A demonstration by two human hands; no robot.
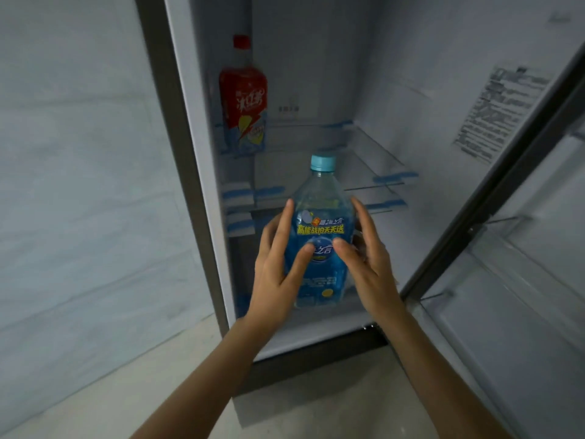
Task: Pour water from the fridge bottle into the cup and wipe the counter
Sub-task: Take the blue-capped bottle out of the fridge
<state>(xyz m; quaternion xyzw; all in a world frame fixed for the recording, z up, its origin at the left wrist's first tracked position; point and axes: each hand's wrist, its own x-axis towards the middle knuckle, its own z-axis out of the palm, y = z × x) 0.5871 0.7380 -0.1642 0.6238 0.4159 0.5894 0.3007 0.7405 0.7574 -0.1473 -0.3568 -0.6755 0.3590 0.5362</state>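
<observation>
The blue-capped bottle (319, 236) stands upright in front of the open fridge (316, 90), long axis vertical, between the left hand (278, 264) and right hand (364, 261), whose spread fingers (286, 223) flank its label, seemingly touching it, neither hand clearly nearer.

Glossy clear plastic bottle (319, 242)

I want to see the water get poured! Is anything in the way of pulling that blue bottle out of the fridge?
Nothing visible blocks it. Both hands, left hand and right hand, are already around the blue bottle, the fridge door stands open, and the red bottle sits higher, off to the left. The cup isn't in view.
</observation>
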